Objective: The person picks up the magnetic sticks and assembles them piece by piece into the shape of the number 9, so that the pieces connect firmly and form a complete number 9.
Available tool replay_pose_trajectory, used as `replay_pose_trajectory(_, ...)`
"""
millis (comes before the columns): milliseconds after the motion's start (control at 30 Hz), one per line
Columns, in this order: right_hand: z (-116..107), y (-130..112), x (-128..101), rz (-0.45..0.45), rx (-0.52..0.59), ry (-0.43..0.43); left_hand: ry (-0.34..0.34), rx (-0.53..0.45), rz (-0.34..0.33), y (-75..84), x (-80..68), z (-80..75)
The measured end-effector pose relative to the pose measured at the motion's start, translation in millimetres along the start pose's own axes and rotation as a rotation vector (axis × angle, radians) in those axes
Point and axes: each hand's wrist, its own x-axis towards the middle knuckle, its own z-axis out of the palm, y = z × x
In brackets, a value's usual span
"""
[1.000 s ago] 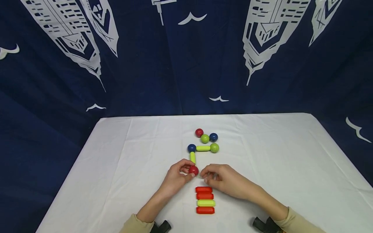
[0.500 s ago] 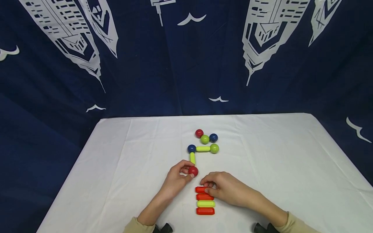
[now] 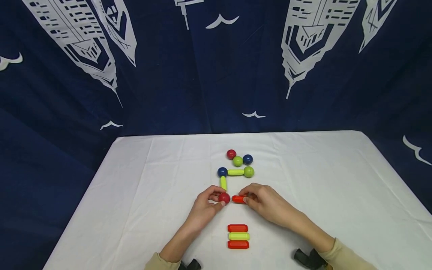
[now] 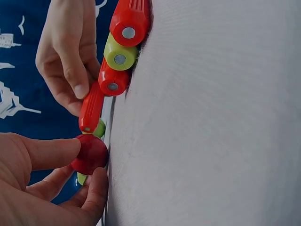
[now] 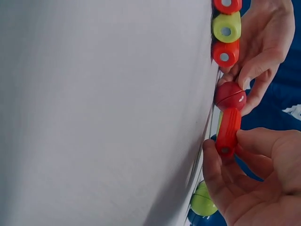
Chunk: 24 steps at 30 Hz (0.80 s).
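Observation:
My left hand (image 3: 203,205) grips a red ball (image 3: 224,198) between thumb and fingers. A yellow-green magnetic stick (image 3: 223,183) runs from that ball to a blue ball (image 3: 222,171), and another yellow-green magnetic stick (image 3: 235,172) joins the blue ball to a green ball (image 3: 248,172). Just right of the red ball, my right hand (image 3: 268,202) pinches a red magnetic stick (image 5: 229,132) by its far end. The stick points at the ball, with a small gap showing in the head view. In the left wrist view, the stick's tip (image 4: 87,128) sits close above the ball.
Near the front, two red sticks (image 3: 238,244) and a yellow-green stick (image 3: 239,236) lie in a stack of rows. Behind the joined pieces rest loose red (image 3: 231,154), green (image 3: 237,161) and blue (image 3: 248,159) balls. A dark printed curtain (image 3: 216,75) hangs behind the white table (image 3: 303,168).
My right hand went down to the row of sticks, picked up the farthest red one and brought it up beside the red ball. My left hand stayed on the ball.

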Motion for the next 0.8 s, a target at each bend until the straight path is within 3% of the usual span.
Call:
replay_pose_trajectory(300,0,0,2,-0.031,0.030,0.019,0.000,-0.011,0.012,-2.2,0.3,-1.2)
replay_pose_trajectory(533,-3,-7,-12,-0.021,0.012,0.072,0.004,-0.008,0.001,-1.1,-0.8,0.4)
replay_pose_trajectory(633,-1,-13,-19,-0.026,0.041,0.030,0.004,-0.009,0.006,-0.5,-1.1,0.4)
replay_pose_trajectory(800,8,-22,-24,-0.029,0.046,-0.128,0.006,-0.008,0.015,-1.3,-0.6,0.2)
